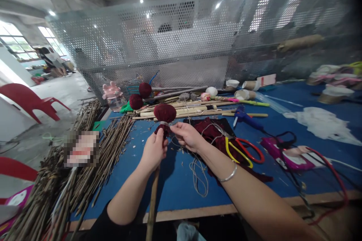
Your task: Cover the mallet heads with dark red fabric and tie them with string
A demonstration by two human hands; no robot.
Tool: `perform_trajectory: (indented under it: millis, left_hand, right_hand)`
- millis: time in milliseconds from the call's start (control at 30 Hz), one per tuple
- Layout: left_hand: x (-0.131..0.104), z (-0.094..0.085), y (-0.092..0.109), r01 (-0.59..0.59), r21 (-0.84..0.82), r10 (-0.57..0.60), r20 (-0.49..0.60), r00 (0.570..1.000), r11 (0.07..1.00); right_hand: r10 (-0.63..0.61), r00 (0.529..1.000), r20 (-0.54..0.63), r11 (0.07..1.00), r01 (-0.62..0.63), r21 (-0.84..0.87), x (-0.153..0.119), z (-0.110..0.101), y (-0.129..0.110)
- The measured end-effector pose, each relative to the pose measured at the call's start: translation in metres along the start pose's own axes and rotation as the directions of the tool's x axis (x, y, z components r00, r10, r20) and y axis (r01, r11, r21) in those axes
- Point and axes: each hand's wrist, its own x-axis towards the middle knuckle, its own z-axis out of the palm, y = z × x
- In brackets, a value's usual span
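Near the middle, a dark red cloth-covered ball [164, 112] tops a wooden stick [153, 199] that slants down past the table edge. My left hand [154, 148] is closed round the gathered cloth and stick just below the ball. Grey cord [164, 123] circles the neck of the cloth. My right hand [185, 135] pinches at the cord on the right side of the neck. Loose loops of cord [198, 180] lie on the blue table below it. Dark red cloth [210, 131] lies behind my right forearm.
Scissors with red and yellow handles [250, 150] lie right of the cloth. Beyond them are a blue glue gun [244, 118] and a magenta power strip [288, 154]. Bundled twigs [102, 162] cover the left side. Two more red balls [145, 89] and sticks lie at the back.
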Motion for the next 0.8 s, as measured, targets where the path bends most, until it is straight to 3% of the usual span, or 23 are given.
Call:
perform_trajectory:
  millis: [200,367,433,600,700,800]
  left_hand:
    - [-0.004,-0.006,0.007,0.062,-0.188,-0.036,0.139,0.99,0.98]
    - [-0.009,-0.008,0.007,0.184,-0.323,-0.071,0.331,0.941,0.928]
    - [-0.008,-0.01,0.007,0.256,-0.375,-0.081,0.423,0.902,0.891]
    - [-0.003,-0.016,0.001,0.5,-0.469,-0.083,0.664,0.743,0.728]
    - [0.001,-0.015,-0.007,0.546,-0.494,-0.118,0.66,0.742,0.677]
    - [0.006,-0.01,-0.013,0.532,-0.413,-0.233,0.584,0.777,0.739]
  right_hand:
    - [-0.038,0.998,-0.058,0.998,0.041,0.055,0.002,-0.001,-0.004]
    - [-0.092,0.995,-0.043,0.991,0.096,0.095,0.004,-0.002,-0.004]
    - [-0.103,0.994,-0.023,0.988,0.105,0.112,0.004,0.0,-0.001]
    - [-0.02,0.993,0.114,0.989,0.003,0.147,0.002,0.0,0.007]
    - [0.084,0.96,0.266,0.979,-0.129,0.157,0.0,-0.007,0.007]
    - [0.097,0.961,0.261,0.977,-0.142,0.159,-0.002,-0.013,0.004]
